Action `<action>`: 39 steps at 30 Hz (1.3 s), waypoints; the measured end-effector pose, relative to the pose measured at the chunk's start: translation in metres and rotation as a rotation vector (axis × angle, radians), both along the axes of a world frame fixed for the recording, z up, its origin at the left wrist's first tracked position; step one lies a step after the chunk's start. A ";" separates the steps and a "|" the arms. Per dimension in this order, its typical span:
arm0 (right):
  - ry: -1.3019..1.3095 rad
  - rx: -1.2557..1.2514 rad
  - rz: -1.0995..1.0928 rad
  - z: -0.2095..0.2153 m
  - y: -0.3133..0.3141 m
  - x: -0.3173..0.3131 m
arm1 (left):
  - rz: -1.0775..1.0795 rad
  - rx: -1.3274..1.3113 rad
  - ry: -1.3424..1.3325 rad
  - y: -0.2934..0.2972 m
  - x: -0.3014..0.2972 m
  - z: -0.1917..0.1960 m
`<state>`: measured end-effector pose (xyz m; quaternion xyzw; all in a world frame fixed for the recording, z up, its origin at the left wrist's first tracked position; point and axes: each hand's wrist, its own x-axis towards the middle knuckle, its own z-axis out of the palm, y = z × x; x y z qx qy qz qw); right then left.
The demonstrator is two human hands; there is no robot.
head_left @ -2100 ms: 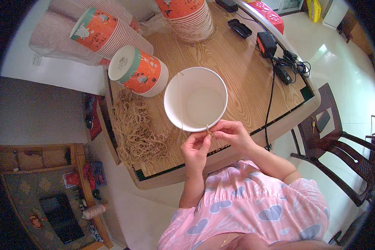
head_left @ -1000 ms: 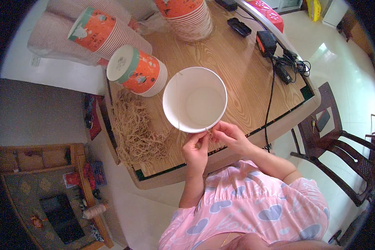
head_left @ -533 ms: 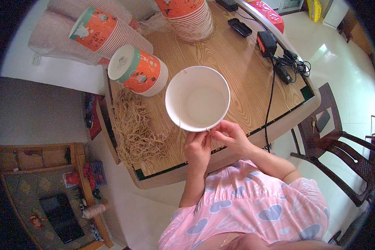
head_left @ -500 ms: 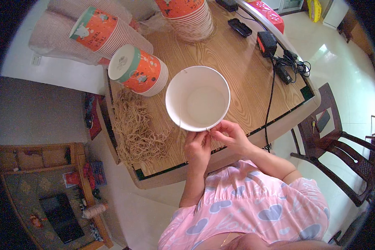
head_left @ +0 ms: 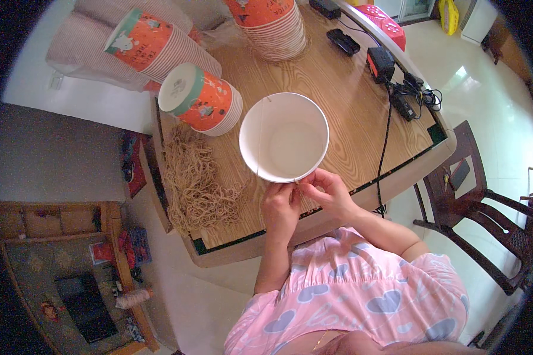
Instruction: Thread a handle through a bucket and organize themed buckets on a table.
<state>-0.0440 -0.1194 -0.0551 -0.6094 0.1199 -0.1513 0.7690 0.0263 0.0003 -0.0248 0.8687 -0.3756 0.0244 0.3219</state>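
Observation:
A large paper bucket (head_left: 283,142), white inside, is tipped so its mouth faces me. A thin string (head_left: 259,139) spans the left part of its mouth, tied through the far rim, and a short bit of it shows at the near rim. My left hand (head_left: 282,208) is closed at the near rim, its fingertips partly hidden below the bucket. Beside it, my right hand (head_left: 328,194) pinches at the string by the rim. Left of the bucket lies a tangled heap of tan strings (head_left: 195,180) on the wood-grain table (head_left: 337,142).
Short and long stacks of orange-and-green paper buckets (head_left: 202,102) stand or lie at the far left, some in clear plastic bags (head_left: 92,53). Another stack (head_left: 272,29) stands at the back. Black adapters and cables (head_left: 405,94) lie at the right. A dark chair (head_left: 474,189) stands beyond.
The bucket has tilted slightly, its near rim a little higher in view. Both hands keep their places at that rim, with only small finger shifts.

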 end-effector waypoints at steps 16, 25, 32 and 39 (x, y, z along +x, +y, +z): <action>-0.030 -0.111 0.029 -0.004 -0.011 0.005 | 0.128 -0.240 0.525 0.003 -0.005 0.006; 0.044 0.075 0.056 -0.002 -0.009 -0.007 | 0.065 -0.249 0.363 0.005 -0.006 -0.004; -0.094 -0.101 -0.007 0.005 -0.010 -0.006 | 0.038 -0.158 0.424 0.005 -0.008 -0.002; -0.044 -0.021 0.054 0.005 -0.011 -0.004 | 0.025 -0.127 0.407 0.006 -0.011 0.006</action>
